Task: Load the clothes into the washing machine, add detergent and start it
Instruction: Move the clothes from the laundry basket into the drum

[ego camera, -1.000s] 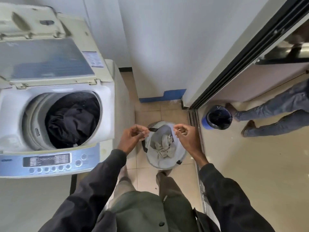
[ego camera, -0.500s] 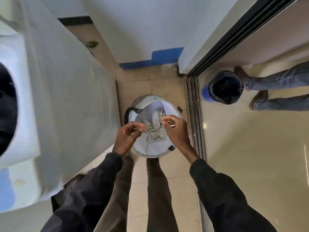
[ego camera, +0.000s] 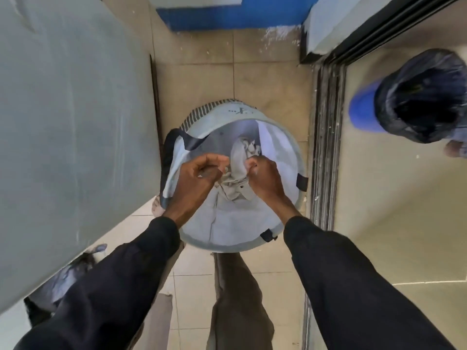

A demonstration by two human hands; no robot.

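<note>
A round pale-blue laundry basket (ego camera: 279, 150) with dark strap handles stands on the tiled floor right below me. A crumpled beige garment (ego camera: 238, 157) lies inside it. Both of my hands are down in the basket. My right hand (ego camera: 264, 176) grips the garment from the right. My left hand (ego camera: 198, 178) has its fingers curled, with the fingertips pinching the cloth's left edge. The washing machine (ego camera: 75, 117) shows only as a grey side panel on the left; its drum and controls are out of view.
A blue bin with a black liner (ego camera: 417, 97) stands at the right, beyond a sliding-door track (ego camera: 326, 127). Another person's foot (ego camera: 456, 150) is beside it. Dark cloth (ego camera: 58, 281) lies on the floor at the machine's base. A blue skirting (ego camera: 227, 13) runs along the far wall.
My head has tipped down and closer, so the machine's drum left the view. Both hands dropped from above the basket's rim into it and closed on the beige garment.
</note>
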